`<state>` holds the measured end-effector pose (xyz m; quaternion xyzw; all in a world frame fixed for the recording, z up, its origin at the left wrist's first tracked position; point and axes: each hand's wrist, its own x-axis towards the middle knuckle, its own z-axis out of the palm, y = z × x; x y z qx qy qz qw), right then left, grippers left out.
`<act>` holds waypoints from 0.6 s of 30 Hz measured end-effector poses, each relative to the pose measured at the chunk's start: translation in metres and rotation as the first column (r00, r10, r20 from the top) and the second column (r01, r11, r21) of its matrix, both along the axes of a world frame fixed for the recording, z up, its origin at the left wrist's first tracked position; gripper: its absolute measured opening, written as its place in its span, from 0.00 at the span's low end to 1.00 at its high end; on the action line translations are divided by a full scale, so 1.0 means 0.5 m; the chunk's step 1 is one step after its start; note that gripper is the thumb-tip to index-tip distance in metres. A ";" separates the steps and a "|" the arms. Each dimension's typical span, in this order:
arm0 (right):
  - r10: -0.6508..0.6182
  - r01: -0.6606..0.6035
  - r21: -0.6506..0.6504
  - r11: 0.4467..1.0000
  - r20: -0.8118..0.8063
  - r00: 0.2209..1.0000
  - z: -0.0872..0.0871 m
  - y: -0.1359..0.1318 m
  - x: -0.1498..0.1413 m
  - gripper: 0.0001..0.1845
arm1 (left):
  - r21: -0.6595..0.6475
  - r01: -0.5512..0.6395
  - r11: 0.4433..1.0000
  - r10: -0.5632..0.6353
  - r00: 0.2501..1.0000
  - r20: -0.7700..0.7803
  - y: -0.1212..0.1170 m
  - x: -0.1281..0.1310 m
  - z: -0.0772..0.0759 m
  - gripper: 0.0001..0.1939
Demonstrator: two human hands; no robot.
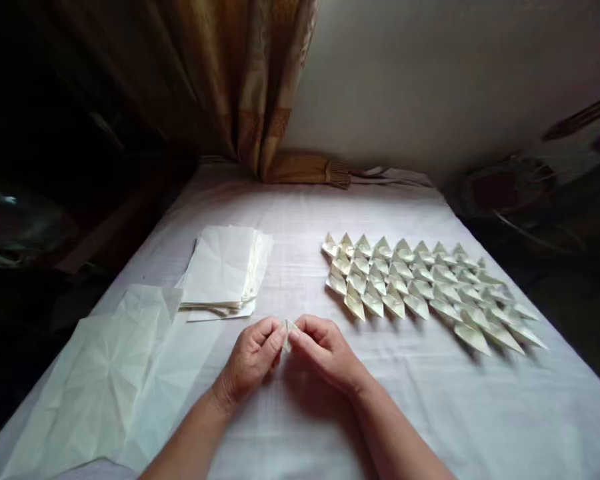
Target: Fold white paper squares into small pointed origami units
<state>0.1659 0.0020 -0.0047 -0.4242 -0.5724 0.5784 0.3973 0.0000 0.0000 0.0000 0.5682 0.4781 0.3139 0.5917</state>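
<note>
Between my two hands is a small piece of folded paper (pixel 287 335), pale, with a pointed top; most of it is hidden by the fingers. My left hand (pixel 256 345) pinches its left side with thumb and fingers. From the other side my right hand (pixel 326 347) grips it the same way, the thumbs almost meeting. Both hands are just above the cloth-covered table. Off to the right, several folded paper boats (pixel 400 273) stand in close rows. Beyond my left hand lies a stack of creased paper sheets (pixel 220 263).
Large creased sheets (pixel 95 380) lie spread at the near left. A whitish cloth (pixel 300 220) covers the table. A brown patterned curtain (pixel 255 87) hangs at the back, its fringed end (pixel 338 173) resting on the table's far edge, before a plain wall (pixel 405 80).
</note>
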 end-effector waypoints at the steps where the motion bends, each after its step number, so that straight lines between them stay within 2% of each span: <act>1: -0.009 0.009 0.001 1.000 -0.001 1.000 0.000 0.002 0.002 0.22 | 0.009 0.026 1.000 -0.026 1.000 0.009 0.001 0.000 0.003 0.24; 5: -0.019 0.019 -0.003 1.000 -0.005 1.000 -0.002 0.005 0.005 0.23 | 0.052 0.079 0.996 -0.080 0.997 0.020 0.004 -0.001 0.010 0.22; 9: 0.004 -0.005 -0.021 1.000 -0.024 1.000 0.000 0.005 0.003 0.22 | 0.075 0.062 0.995 -0.063 0.998 0.018 0.006 -0.003 0.006 0.20; 14: 0.030 -0.036 -0.075 0.997 -0.083 0.996 0.008 0.005 0.000 0.19 | 0.049 0.016 0.999 -0.019 0.999 0.043 0.005 -0.006 -0.004 0.22; 18: 0.020 -0.024 -0.076 0.997 -0.054 0.998 0.011 0.005 0.001 0.16 | 0.012 0.013 1.000 -0.013 0.998 0.060 0.002 -0.005 -0.001 0.24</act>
